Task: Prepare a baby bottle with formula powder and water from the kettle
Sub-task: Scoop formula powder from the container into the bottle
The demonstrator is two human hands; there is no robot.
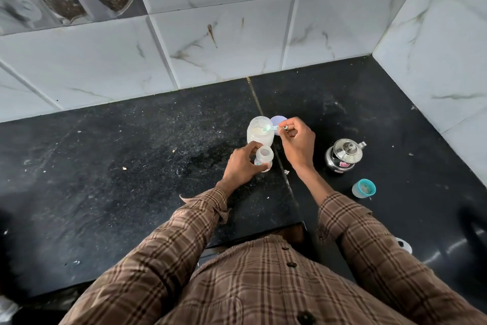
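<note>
One translucent plastic baby bottle (264,158), upright with open mouth upward, gripped by the left hand (241,165) on the speckled black stone counter (131,156). One open cylindrical formula jar (259,133) touches it behind; the right hand (297,143) pinches one small scoop (271,128), lying level, bowl over the jar. One round steel kettle (342,154) and one teal-rimmed cap (363,188) stand to the right.

Left hand (242,164): fingers curled round the baby bottle (263,158), holding it upright. Right hand (297,143): just right of the bottle and beyond it, thumb and forefinger pinching a scoop (274,128). Both forearms in checked sleeves.
</note>
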